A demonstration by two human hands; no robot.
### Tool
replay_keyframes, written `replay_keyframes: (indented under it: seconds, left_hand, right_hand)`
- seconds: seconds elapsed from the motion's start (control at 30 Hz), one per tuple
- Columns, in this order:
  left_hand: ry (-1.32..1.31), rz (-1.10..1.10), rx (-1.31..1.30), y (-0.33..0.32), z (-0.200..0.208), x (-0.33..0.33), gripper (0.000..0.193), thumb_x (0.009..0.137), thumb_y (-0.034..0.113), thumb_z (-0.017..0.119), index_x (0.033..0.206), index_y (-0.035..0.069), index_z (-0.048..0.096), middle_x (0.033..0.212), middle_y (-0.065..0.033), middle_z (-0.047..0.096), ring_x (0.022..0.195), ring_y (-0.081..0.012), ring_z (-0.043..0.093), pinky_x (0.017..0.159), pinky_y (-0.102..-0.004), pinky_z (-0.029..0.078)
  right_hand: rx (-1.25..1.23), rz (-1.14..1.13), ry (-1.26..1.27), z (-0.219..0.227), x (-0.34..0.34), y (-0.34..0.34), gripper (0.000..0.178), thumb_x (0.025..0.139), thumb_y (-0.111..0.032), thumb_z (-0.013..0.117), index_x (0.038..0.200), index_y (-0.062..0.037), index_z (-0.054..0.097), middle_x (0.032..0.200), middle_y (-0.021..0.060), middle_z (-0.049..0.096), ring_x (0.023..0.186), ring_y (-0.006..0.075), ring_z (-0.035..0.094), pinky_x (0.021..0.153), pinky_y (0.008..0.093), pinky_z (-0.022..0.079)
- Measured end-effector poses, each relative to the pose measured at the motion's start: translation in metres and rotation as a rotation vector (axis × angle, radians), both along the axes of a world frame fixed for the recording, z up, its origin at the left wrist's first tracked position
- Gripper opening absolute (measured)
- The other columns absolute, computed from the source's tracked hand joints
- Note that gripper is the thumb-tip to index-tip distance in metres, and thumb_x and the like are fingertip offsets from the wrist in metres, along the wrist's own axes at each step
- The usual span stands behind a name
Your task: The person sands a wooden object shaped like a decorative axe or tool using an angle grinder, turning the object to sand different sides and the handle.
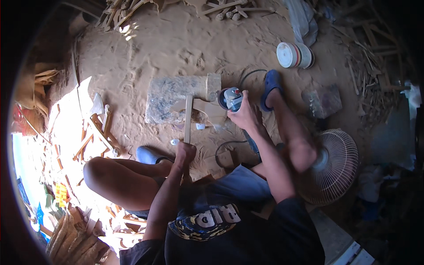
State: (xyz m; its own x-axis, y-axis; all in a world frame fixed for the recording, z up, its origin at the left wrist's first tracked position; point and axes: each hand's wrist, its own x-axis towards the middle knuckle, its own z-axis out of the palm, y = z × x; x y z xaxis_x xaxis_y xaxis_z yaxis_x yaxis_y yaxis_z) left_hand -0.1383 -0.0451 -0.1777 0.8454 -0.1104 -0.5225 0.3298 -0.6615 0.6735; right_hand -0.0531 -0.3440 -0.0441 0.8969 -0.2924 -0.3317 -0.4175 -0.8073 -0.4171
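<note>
L hand (186, 153) gripped the wood strip (188, 119) by its near end, long axis to approx 12 o'clock, w/ R hand (244, 116) wrapped round the grinder (232, 99), apart at approx 3 o'clock from strip's far end.

The rectangular grey slab (164, 99) shows dark mottling. The straight pale-tan wooden strip (188, 119) crossing its near edge is uniformly coloured. At its right edge, the compact handheld power tool (232, 99) is silver-grey and blue, spotted red.
</note>
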Motion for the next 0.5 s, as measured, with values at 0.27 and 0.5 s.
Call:
replay_keyframes:
  seconds: [0.27, 0.5]
  left_hand:
    - [0.005, -0.01, 0.056, -0.006, -0.023, -0.004, 0.025, 0.088, 0.009, 0.066, 0.067, -0.005, 0.062, 0.059, -0.0132, 0.061, 0.052, -0.0238, 0.06, 0.048, -0.0459, 0.044]
    - [-0.199, -0.224, 0.213, 0.01, -0.085, -0.018, 0.029, 0.09, 0.013, 0.066, 0.061, 0.005, 0.065, 0.06, -0.0095, 0.067, 0.05, -0.0286, 0.062, 0.048, -0.045, 0.047]
  right_hand:
    - [0.026, -0.107, -0.011, -0.002, 0.007, -0.022, 0.096, 0.084, -0.032, 0.082, 0.161, -0.0014, 0.033, 0.118, 0.0317, 0.073, 0.109, 0.051, 0.072, 0.094, 0.0587, 0.058]
    - [-0.015, -0.038, 0.038, 0.001, 0.002, -0.006, 0.091, 0.083, -0.033, 0.081, 0.155, -0.0017, 0.035, 0.119, 0.0335, 0.073, 0.11, 0.052, 0.072, 0.095, 0.0575, 0.058]
